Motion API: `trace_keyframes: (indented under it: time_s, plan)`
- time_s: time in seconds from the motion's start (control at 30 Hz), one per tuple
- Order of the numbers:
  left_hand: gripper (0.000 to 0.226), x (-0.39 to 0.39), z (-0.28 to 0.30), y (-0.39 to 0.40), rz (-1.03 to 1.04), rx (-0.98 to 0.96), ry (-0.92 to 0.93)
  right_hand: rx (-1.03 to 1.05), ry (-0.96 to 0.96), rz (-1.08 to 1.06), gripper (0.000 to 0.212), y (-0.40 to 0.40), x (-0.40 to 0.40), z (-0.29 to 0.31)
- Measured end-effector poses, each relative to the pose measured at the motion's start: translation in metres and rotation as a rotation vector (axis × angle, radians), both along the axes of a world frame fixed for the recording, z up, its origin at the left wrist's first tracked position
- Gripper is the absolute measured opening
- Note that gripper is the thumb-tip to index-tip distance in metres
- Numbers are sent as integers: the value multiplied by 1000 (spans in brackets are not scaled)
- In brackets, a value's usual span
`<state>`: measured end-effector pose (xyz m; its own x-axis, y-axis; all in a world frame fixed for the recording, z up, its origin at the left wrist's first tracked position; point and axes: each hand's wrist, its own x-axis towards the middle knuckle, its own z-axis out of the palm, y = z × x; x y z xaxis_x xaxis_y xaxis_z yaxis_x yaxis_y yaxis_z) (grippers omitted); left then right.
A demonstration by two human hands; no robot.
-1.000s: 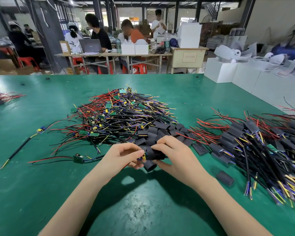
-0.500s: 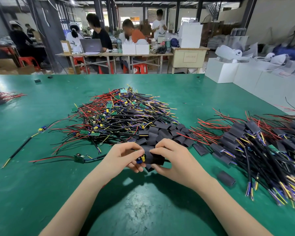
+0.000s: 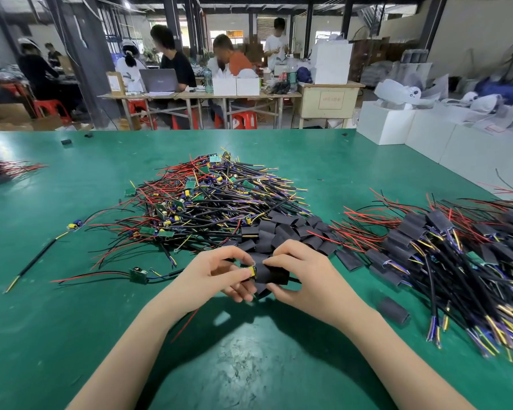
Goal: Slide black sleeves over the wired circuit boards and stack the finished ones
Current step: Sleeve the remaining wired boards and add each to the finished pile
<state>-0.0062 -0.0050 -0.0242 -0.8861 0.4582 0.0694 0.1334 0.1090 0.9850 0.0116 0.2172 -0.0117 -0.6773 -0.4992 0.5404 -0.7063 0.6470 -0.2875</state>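
Roughly midway, by the look of the piles.

Done: sleeved heap (image 3: 444,255) on the right of the green table (image 3: 71,335) — many boards already in black sleeves, wire ends fanned toward the near edge. A loose pile more than a tidy stack.

Left: bare heap (image 3: 208,202) at centre, a big tangle of red, black and yellow leads with green boards showing. One bare board (image 3: 139,274) lies alone near the left hand, another small one (image 3: 74,225) farther left.

Supply: empty sleeves (image 3: 282,229) heaped between the two piles, touching the bare heap's near edge; one stray sleeve (image 3: 393,311) lies apart at the right.

In hand: sleeve (image 3: 271,273) held just above the table at centre, with a board end (image 3: 251,270) — yellow part showing — at its left mouth. Judged partly in, not yet seated.

Left hand (image 3: 219,273): fingers closed in a pinch on the board end, thumb on top, palm turned right. A red lead trails down under the wrist.

Right hand (image 3: 302,276): thumb and fingers clamped round the sleeve, thumb below, knuckles up, facing the left hand.

Both forearms: angled in from the near edge, meeting at centre.

Next, probably: push the board fully in, then add it to the right pile.
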Motion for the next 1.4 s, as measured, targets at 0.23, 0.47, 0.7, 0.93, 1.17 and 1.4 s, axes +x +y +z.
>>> trace_keyframes:
  time_s: [0.23, 0.47, 0.7, 0.93, 1.17, 1.4]
  plan:
    - [16, 1, 0, 2, 11, -39, 123, -148, -182, -4, 25, 0, 1, 3]
    - [14, 3, 0, 3, -12, -85, 191, -222, -274, -30, 21, -2, 1, 3]
    - [15, 1, -1, 3, 30, -69, 171, -205, -220, 1, 27, -3, 2, 2]
    - [28, -1, -4, 0, -17, -14, -84, -36, -75, 29, 27, -3, 5, 2]
    - [16, 0, -1, -1, 107, -53, 17, -102, -79, -35, 29, 4, 3, 5]
    - [15, 2, 0, 5, 152, -124, 133, -77, -121, -14, 27, -3, 3, -2]
